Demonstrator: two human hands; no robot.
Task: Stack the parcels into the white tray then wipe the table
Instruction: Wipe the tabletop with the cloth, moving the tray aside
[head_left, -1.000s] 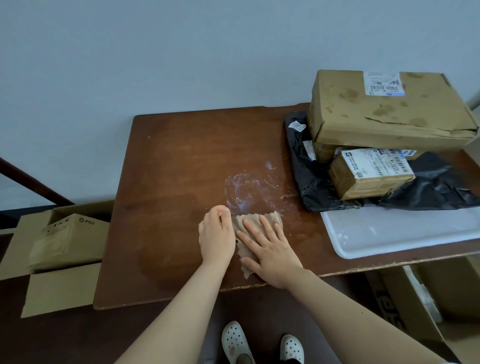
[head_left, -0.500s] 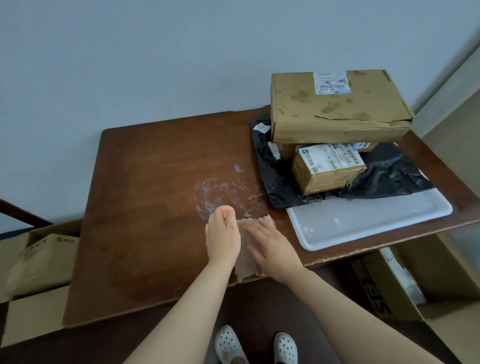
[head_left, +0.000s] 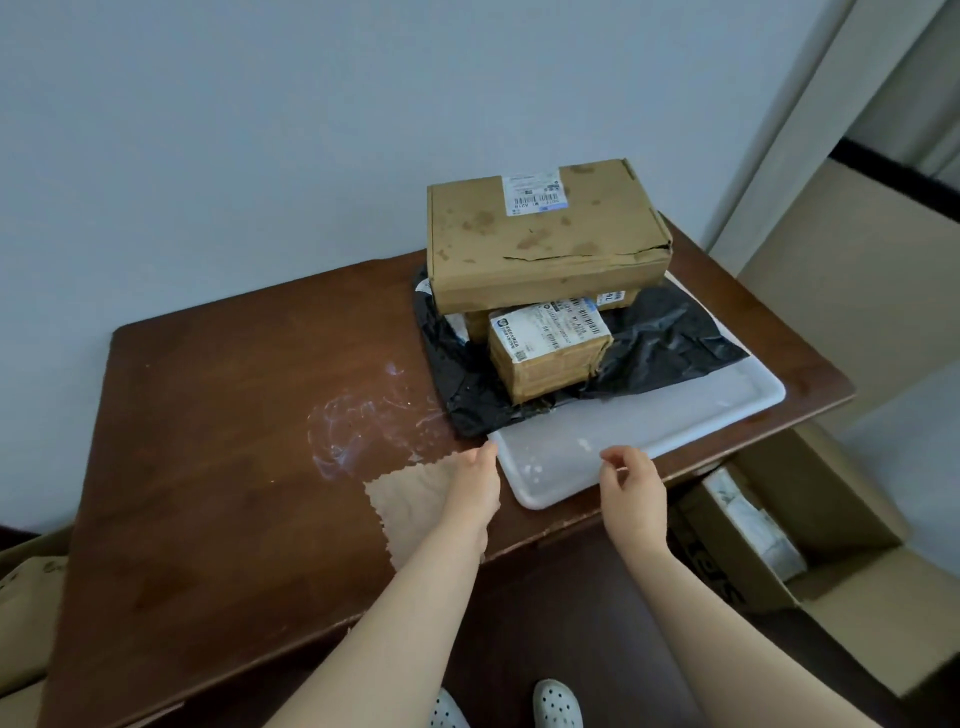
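The parcels are found already stacked in the white tray (head_left: 675, 421) at the right end of the table (head_left: 234, 395): a large cardboard box (head_left: 545, 234) is set on top, a small taped box (head_left: 550, 353) is seen below and in front of it, and a black plastic mailer (head_left: 670, 343) is spread beneath both. A 4th parcel may be hidden under the large box, but this cannot be told. The wiping step is judged to be in hand, since a white smear (head_left: 358, 421) is left on the wood just beside the tray. A brown paper towel (head_left: 410, 493) is lying flat near the table's front edge, partly covered by the left hand (head_left: 472, 488), whose fingers are extended to the tray's near corner and grip nothing. The right hand (head_left: 634, 488) is held over the tray's front rim, fingers loosely curled and empty. Next, the tray would probably be shifted clear, or the towel retaken and pressed across the smear.
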